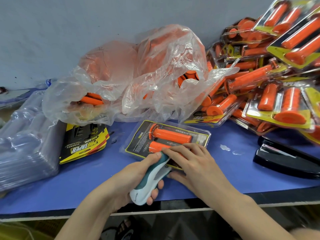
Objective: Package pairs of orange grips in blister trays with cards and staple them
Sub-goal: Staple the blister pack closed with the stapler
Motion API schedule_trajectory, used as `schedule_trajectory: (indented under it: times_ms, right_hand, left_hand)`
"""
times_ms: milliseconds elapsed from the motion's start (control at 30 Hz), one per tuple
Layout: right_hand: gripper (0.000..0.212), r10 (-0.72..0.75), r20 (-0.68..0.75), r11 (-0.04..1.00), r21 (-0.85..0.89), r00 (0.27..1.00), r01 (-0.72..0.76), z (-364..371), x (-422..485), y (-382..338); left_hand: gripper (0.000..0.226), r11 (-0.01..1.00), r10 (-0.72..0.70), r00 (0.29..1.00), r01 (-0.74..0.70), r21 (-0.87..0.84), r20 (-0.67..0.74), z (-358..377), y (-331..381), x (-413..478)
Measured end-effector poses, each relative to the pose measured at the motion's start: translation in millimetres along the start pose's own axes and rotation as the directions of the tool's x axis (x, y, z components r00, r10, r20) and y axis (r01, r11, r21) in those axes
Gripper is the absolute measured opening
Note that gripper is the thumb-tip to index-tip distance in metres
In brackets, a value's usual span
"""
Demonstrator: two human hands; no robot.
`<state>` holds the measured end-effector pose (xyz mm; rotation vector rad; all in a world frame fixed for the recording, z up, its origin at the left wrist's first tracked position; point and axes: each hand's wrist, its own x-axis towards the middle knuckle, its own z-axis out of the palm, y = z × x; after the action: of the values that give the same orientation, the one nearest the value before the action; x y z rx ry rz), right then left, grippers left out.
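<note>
A blister pack (166, 137) with two orange grips and a black-and-yellow card lies on the blue table in the middle. My left hand (138, 175) grips a teal-and-white stapler (152, 177), whose nose sits at the pack's near edge. My right hand (192, 161) lies on the pack's near side, its fingers over the lower grip and its thumb under the pack's edge.
A clear bag of loose orange grips (138, 75) stands behind the pack. Finished packs (270, 70) pile up at the right. Printed cards (84, 142) and stacked clear trays (26, 141) lie at the left. A black stapler (285, 156) rests at the right. The table's front edge (121, 213) is close.
</note>
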<state>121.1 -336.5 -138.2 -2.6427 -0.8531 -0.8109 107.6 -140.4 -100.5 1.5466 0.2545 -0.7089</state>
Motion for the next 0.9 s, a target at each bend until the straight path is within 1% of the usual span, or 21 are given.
schedule_trajectory:
  times_ms: [67,100,133,167,200,233,267,333,367,400,467,533,567,633,667,700,733,767,833,867,900]
  right_hand:
    - [0.053,0.012,-0.001,1.0,-0.005,1.0,-0.012,-2,0,-1]
    - [0.048,0.012,-0.011,1.0,0.0,1.0,-0.012,-3,0,-1]
    - [0.04,0.005,-0.025,1.0,0.008,1.0,-0.005,-5,0,0]
    - [0.032,-0.004,-0.04,1.0,0.015,0.999,0.005,-6,-1,0]
    - [0.028,-0.015,-0.056,1.0,0.018,0.998,0.016,-6,-2,0]
    - [0.026,-0.025,-0.069,1.0,0.013,0.997,0.026,-7,-3,0]
    - [0.025,-0.033,-0.077,0.999,0.005,0.996,0.033,-6,-3,-1]
    - [0.017,-0.053,-0.085,0.999,-0.016,0.995,0.052,-4,-4,-3]
    - [0.012,-0.064,-0.093,0.997,-0.036,0.994,0.061,-3,-5,-4]
    - [0.008,-0.074,-0.102,0.996,-0.065,0.992,0.068,-1,-5,-6]
    - [0.01,-0.081,-0.119,0.99,-0.124,0.99,0.066,-1,-6,-8]
    - [0.015,-0.073,-0.14,0.986,-0.157,0.987,0.05,-1,-5,-9]
    - [0.016,-0.068,-0.149,0.986,-0.164,0.986,0.044,-1,-5,-9]
    - [0.016,-0.071,-0.162,0.987,-0.156,0.984,0.045,-2,-5,-8]
    - [0.015,-0.073,-0.164,0.989,-0.14,0.984,0.05,-4,-6,-8]
    - [0.013,-0.073,-0.168,0.992,-0.114,0.983,0.054,-5,-6,-7]
    - [0.012,-0.063,-0.18,0.996,-0.08,0.982,0.049,-7,-6,-7]
    - [0.013,-0.046,-0.202,0.998,-0.045,0.978,0.038,-8,-6,-7]
    - [0.014,-0.019,-0.255,1.0,-0.008,0.967,0.017,-10,-7,-8]
    - [0.015,-0.02,-0.28,1.0,-0.007,0.96,0.019,-10,-8,-10]
    - [0.015,-0.031,-0.303,0.999,-0.017,0.952,0.027,-9,-9,-11]
  left_hand:
    - [0.065,0.999,0.025,1.0,-0.025,-0.02,0.011,-11,-1,-5]
    - [0.066,0.999,0.044,0.999,-0.044,-0.019,-0.008,-19,-3,-10]
    - [0.066,0.998,0.06,0.997,-0.061,-0.014,-0.058,-27,-5,-15]
    - [0.068,0.997,0.076,0.986,-0.077,-0.005,-0.146,-36,-7,-20]
    - [0.071,0.995,0.1,0.959,-0.098,0.02,-0.265,-46,-9,-23]
    - [0.073,0.99,0.14,0.911,-0.122,0.072,-0.389,-56,-10,-24]
    - [0.073,0.979,0.198,0.846,-0.145,0.144,-0.495,-65,-11,-24]
    - [0.069,0.926,0.349,0.693,-0.152,0.345,-0.631,-77,-15,-21]
    - [0.069,0.881,0.422,0.632,-0.116,0.46,-0.65,-80,-17,-19]
    - [0.072,0.836,0.472,0.591,-0.065,0.544,-0.655,-83,-19,-17]
    - [0.075,0.8,0.509,0.538,-0.007,0.6,-0.672,-89,-22,-14]
    - [0.067,0.787,0.526,0.496,0.025,0.617,-0.691,-94,-22,-10]
    - [0.063,0.76,0.554,0.457,0.064,0.647,-0.696,-95,-23,-8]
    - [0.058,0.694,0.645,0.308,0.145,0.705,-0.699,-94,-23,-6]
    - [0.056,0.656,0.717,0.223,0.108,0.747,-0.661,-90,-21,-6]
    - [0.049,0.577,0.805,0.156,0.023,0.817,-0.573,-81,-18,-8]
    - [0.041,0.444,0.892,0.124,-0.068,0.893,-0.435,-70,-17,-10]
    - [0.034,0.292,0.952,0.13,-0.137,0.946,-0.275,-58,-17,-10]
    - [0.03,0.017,0.977,0.209,-0.218,0.976,0.03,-33,-22,-3]
    - [0.029,-0.091,0.959,0.244,-0.224,0.97,0.146,-23,-26,3]
    - [0.026,-0.167,0.943,0.252,-0.209,0.964,0.218,-16,-29,9]
